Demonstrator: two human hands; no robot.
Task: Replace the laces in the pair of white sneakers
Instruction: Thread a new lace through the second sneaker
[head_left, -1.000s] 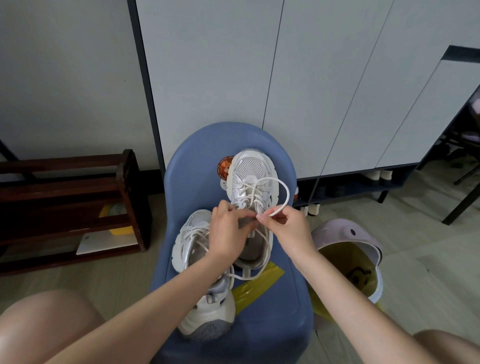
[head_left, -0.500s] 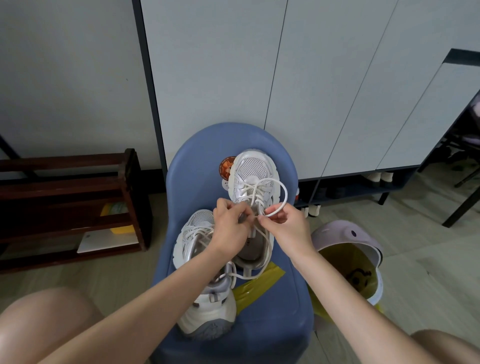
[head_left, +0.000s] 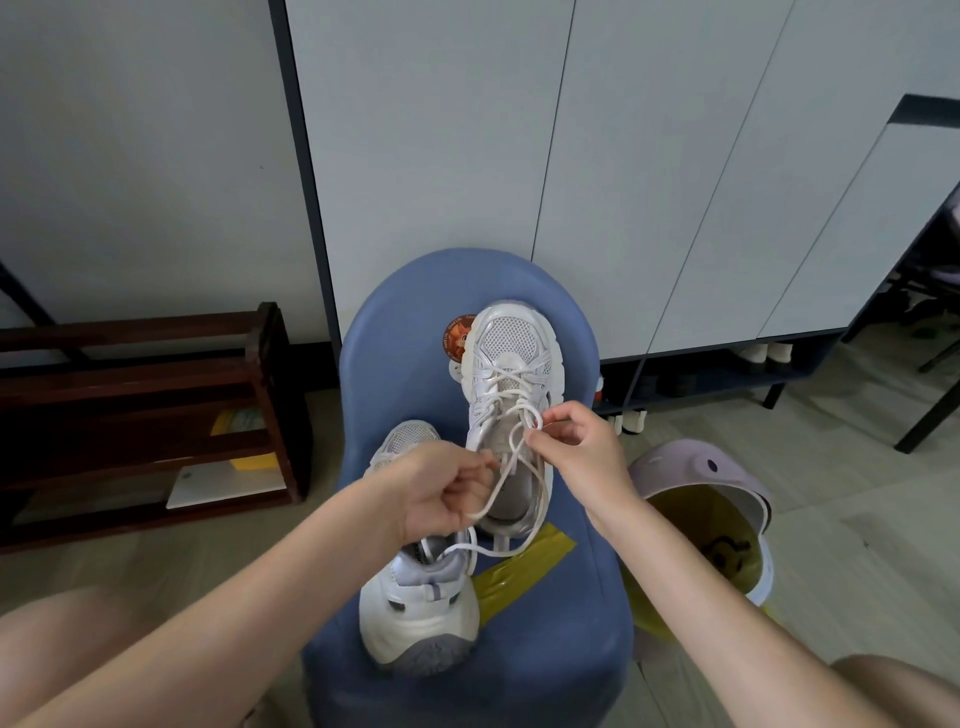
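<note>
Two white sneakers lie on a blue stool (head_left: 415, 312). The far sneaker (head_left: 511, 358) points away from me, its white lace (head_left: 506, 470) crossing the upper eyelets. My left hand (head_left: 441, 493) pinches a loop of that lace just left of the shoe's opening. Over the shoe's right side, my right hand (head_left: 576, 447) pinches another loop of the same lace. Loose lace hangs down past the heel. The near sneaker (head_left: 421, 603) lies heel toward me, partly hidden under my left hand.
A strip of yellow tape (head_left: 524, 566) is stuck on the stool. To the right stands a pink-lidded bin (head_left: 701, 467) with a yellow liner. A dark wooden rack (head_left: 145, 415) stands at left, and white cabinet doors (head_left: 519, 156) rise behind the stool. My knees show at both lower corners.
My left hand has drawn back toward me and to the left, pulling its lace loop out. The big loop held by my right hand has shrunk close to the shoe.
</note>
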